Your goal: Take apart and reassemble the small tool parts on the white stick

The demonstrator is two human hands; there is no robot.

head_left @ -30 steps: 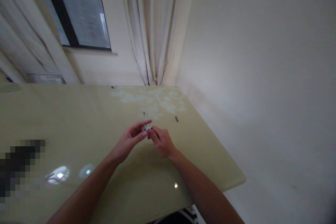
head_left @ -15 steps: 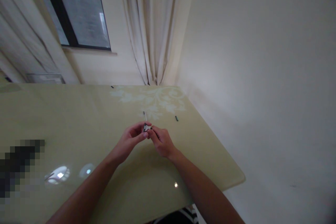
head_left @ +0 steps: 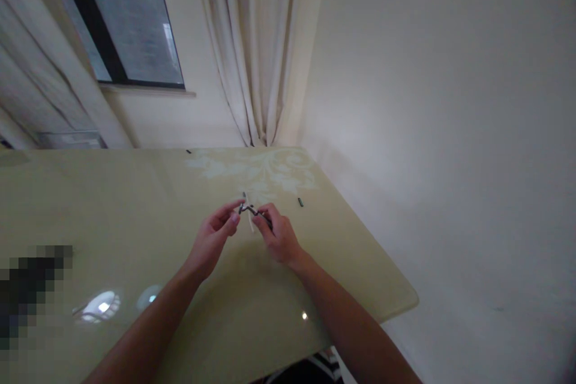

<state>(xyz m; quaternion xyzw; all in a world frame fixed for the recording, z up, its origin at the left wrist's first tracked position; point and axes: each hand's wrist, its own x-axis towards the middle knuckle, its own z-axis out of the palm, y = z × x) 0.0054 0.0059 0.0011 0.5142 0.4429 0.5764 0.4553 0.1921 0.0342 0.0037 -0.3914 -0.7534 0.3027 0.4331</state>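
Note:
A small dark and silvery metal piece (head_left: 248, 209) spans the space between my two hands above the table. My right hand (head_left: 279, 237) is closed on its right end, thumb against the fingers. The thumb and forefinger of my left hand (head_left: 213, 240) are at its left end, pinched around it. A thin white strip (head_left: 252, 225) lies on the table just beneath the piece. Beyond my fingers is a small grey piece (head_left: 243, 194). To the right of my hands lies a short dark piece (head_left: 300, 202).
The pale green glossy table (head_left: 135, 210) has a rounded right corner. A tiny dark piece (head_left: 188, 151) lies at its far edge. Curtains (head_left: 256, 42) and a window stand behind, with a bare wall at the right. A pixelated dark shape covers the left side.
My left hand has moved a little left, away from my right hand. The metal piece now shows more between them, and the white strip is visible below it. The camera view has shifted slightly.

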